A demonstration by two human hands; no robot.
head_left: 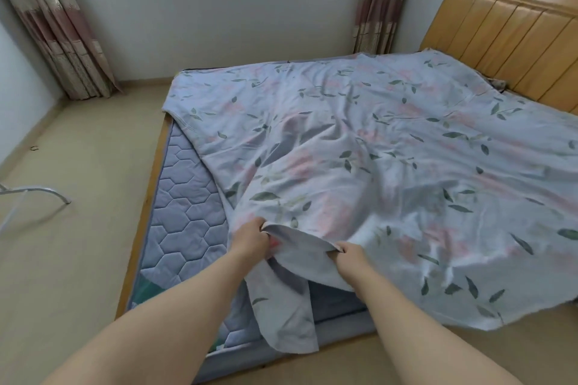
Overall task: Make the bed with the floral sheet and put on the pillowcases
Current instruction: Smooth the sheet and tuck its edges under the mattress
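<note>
The fingers (262,226) of the left hand (250,241) are curled and pinch a bunched fold of the floral sheet (359,141) in the lower middle of the frame. The fingers (340,249) of the right hand (350,252) are also curled and grip the same edge, just beside the left hand. Between the two hands the hem is turned over and shows its pale underside. A loose corner of the cloth hangs down below them over the near side of the bed.

The sheet lies crooked and full of wrinkles. It covers the middle and the right of the frame and reaches up to the wooden headboard (506,31) at the upper right. On the left a long strip of the quilted mattress (184,209) is bare, with the wooden bed frame (140,228) beside it. At the lower right the sheet hangs out over the floor (78,150). I see no pillow and no pillowcase.

The step in hand seems to be the squaring of the sheet, so the task is at an early stage. To do it well, I think the hands should move wider apart along the hem, lift it a little and draw it toward the lower left until the bare strip is covered. The hem should run parallel to the mattress side before the wrinkles are smoothed.
</note>
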